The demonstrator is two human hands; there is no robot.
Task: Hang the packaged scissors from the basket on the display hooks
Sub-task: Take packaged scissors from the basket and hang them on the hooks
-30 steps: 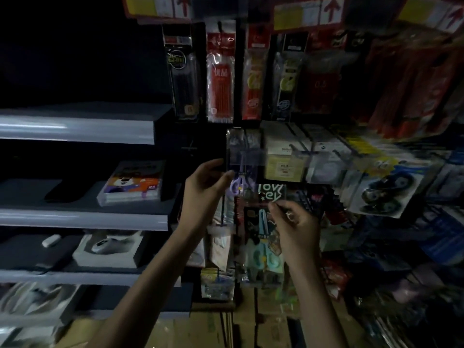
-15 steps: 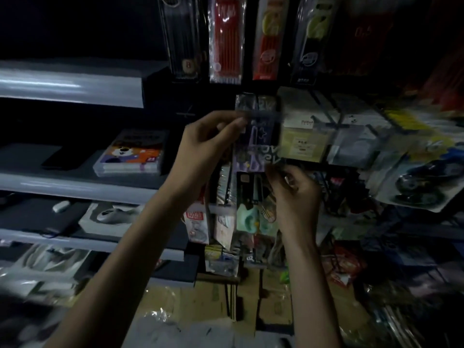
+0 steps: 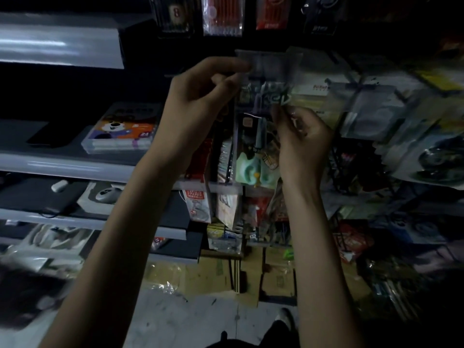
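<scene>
Hanging the packaged scissors [image 3: 253, 169] is the step in hand: my left hand [image 3: 198, 101] pinches the clear header [image 3: 266, 64] at twelve o'clock, my right hand [image 3: 303, 144] pinches the pack's edge toward three. Next, I judge, the header hole must find a hook I cannot see.

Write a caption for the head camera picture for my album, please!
Left hand and right hand pinch a clear scissors package up against a dim, crowded stationery display.

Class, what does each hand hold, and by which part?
Left hand pinches a clear pack's top left corner; right hand pinches the mint scissors pack near its upper right edge.
</scene>
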